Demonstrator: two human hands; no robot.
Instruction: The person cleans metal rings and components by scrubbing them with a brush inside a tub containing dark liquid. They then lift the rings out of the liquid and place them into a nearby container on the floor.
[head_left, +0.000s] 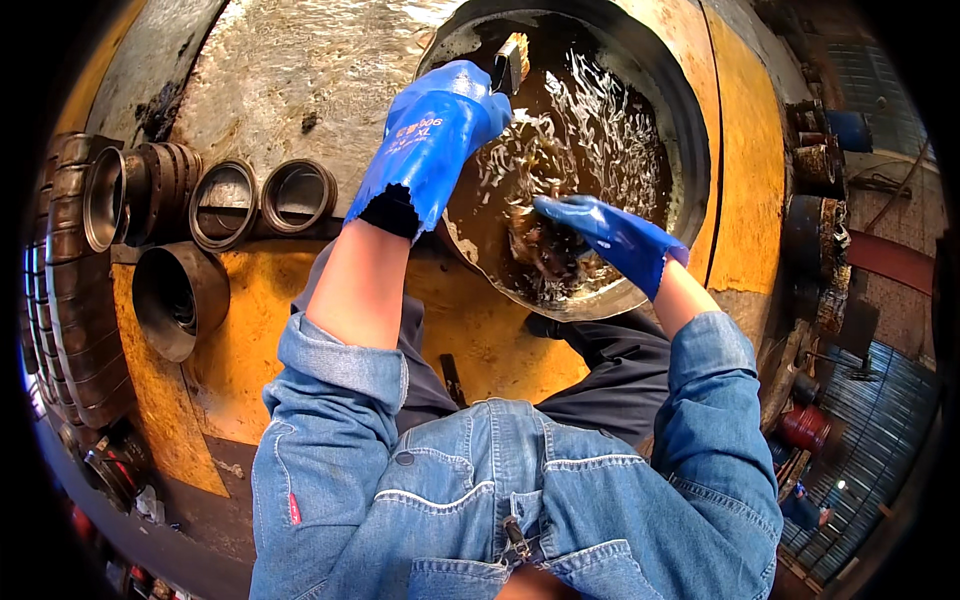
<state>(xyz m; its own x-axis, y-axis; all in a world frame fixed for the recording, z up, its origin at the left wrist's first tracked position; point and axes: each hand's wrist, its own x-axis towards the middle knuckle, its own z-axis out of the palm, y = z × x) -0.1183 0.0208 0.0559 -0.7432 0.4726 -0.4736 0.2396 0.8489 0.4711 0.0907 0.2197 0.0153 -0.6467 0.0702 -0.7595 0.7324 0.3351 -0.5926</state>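
Note:
My left hand [462, 95], in a blue rubber glove, is closed round a flat brush [512, 62] with a metal band and pale bristles. It is over the left side of a round metal basin [692, 150] that holds rippling brown liquid [610, 110]. Low over the same basin, my right hand [608, 232] wears a matching glove, its fingers pressed together at the liquid. Beneath them a dark, wet shape [548, 252] shows through splashes; its kind is hidden.
Left of the basin, several metal rings [222, 205] stand on edge along a worn bench [300, 70]. A wider metal collar [180, 300] lies nearer me, beside stacked metal parts [88, 280]. To the right are rusty cylindrical parts [815, 235] and a red container [803, 428].

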